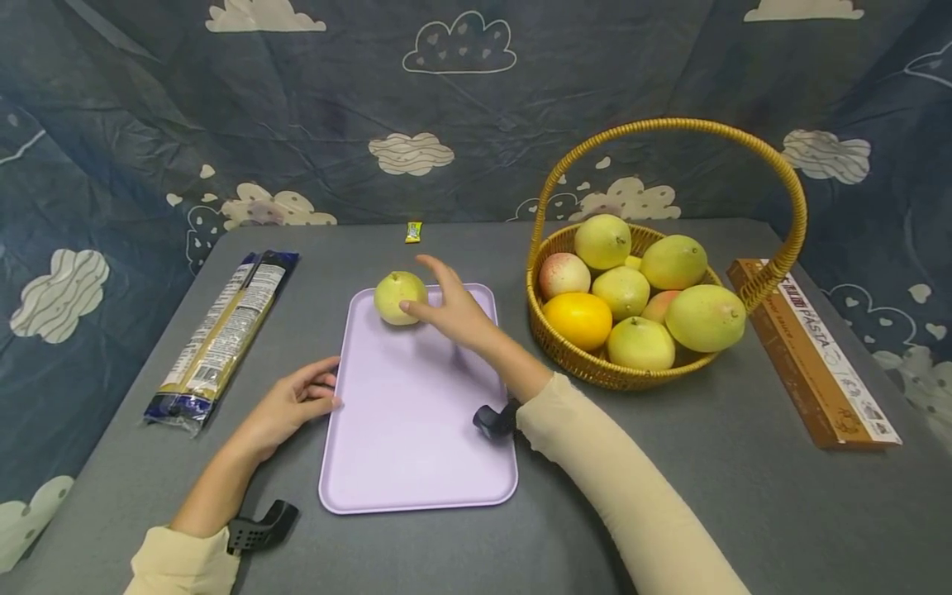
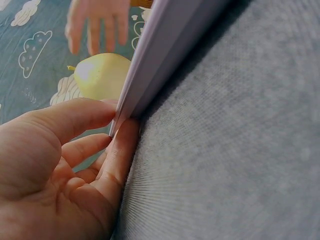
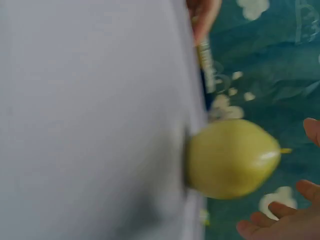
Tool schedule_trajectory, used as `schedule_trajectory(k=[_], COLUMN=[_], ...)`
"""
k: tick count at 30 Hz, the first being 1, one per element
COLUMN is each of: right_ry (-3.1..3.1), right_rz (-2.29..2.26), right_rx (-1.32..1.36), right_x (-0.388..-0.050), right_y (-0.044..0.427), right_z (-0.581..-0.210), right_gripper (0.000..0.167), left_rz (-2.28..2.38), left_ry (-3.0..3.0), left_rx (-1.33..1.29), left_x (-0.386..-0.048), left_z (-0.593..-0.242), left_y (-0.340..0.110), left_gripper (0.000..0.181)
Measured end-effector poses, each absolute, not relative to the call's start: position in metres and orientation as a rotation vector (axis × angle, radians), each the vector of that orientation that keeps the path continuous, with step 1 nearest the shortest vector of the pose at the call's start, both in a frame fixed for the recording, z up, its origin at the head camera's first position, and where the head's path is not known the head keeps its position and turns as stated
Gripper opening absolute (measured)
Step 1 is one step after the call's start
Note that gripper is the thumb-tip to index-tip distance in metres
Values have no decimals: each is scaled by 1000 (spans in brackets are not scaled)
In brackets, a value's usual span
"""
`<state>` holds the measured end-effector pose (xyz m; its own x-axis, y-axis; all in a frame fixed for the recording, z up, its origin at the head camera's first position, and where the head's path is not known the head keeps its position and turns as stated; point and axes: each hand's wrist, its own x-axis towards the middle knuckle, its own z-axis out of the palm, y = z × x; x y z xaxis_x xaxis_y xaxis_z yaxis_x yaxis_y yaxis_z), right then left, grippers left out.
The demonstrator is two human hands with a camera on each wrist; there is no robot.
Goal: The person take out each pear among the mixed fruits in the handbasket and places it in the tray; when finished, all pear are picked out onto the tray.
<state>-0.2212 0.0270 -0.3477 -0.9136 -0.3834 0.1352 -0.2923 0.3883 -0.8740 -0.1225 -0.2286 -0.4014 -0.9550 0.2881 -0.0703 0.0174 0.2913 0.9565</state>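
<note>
Hands: two. Left hand (image 1: 293, 405) at the left long edge of the tray, thumb and fingers pinching its rim; the left wrist view shows one finger low against the cloth. Right hand (image 1: 457, 310) above the far part of the tray, fingers spread, holding nothing; the right wrist view shows its fingertips apart from the fruit. Two cream sleeves (image 1: 625, 487) and two black wrist mounts (image 1: 260, 530), rigid-looking.

Pale green fruit (image 1: 394, 299): one, on the tray near its far left corner. Rounded, tapering toward a short stem, skin smooth with a slight shine.

Tray (image 1: 405, 454): one, lilac, smooth, matte; rectangular, rounded corners, low raised rim.

Basket (image 1: 632, 380): one, right of the tray, golden, woven, with a tall arched handle. Contents: eight fruits counted, plus a yellow sliver too hidden to identify. Three round pale green fruits (image 1: 603, 242), two elongated green fruits (image 1: 705, 319), one glossy yellow-orange fruit (image 1: 578, 321), one speckled pinkish fruit (image 1: 564, 276), one orange-pink fruit (image 1: 660, 306) partly covered.

Left side: two long plastic packs (image 1: 223, 335), side by side, crinkled, dark blue ends. Right side: one slim brown box (image 1: 811, 364), printed "PASTA". Far edge: one small yellow wrapper (image 1: 413, 232).

Surface (image 1: 744, 504): grey, fine-woven cloth. Behind: dark creased fabric (image 1: 335, 99), cloud print.
</note>
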Motion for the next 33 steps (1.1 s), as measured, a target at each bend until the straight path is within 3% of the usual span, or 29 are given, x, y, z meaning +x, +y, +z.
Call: schedule_trajectory(k=[12, 20, 24, 33], right_ry=[2594, 2660, 2676, 2800], right_rz=[-1755, -1985, -2143, -2454], right_rx=[-1219, -1269, -1334, -1219], right_x=[-165, -141, -131, -118], right_y=[109, 165, 179, 208], right_z=[-296, -294, -291, -291], right_gripper=[55, 54, 64, 52], left_rz=[1723, 1728, 1727, 1735], left_ry=[2337, 2333, 2340, 2331], left_rx=[283, 290, 300, 310], left_x=[-122, -123, -123, -123], left_z=[-402, -404, -404, -404], left_y=[-229, -230, -230, -230], left_gripper=[58, 58, 58, 58])
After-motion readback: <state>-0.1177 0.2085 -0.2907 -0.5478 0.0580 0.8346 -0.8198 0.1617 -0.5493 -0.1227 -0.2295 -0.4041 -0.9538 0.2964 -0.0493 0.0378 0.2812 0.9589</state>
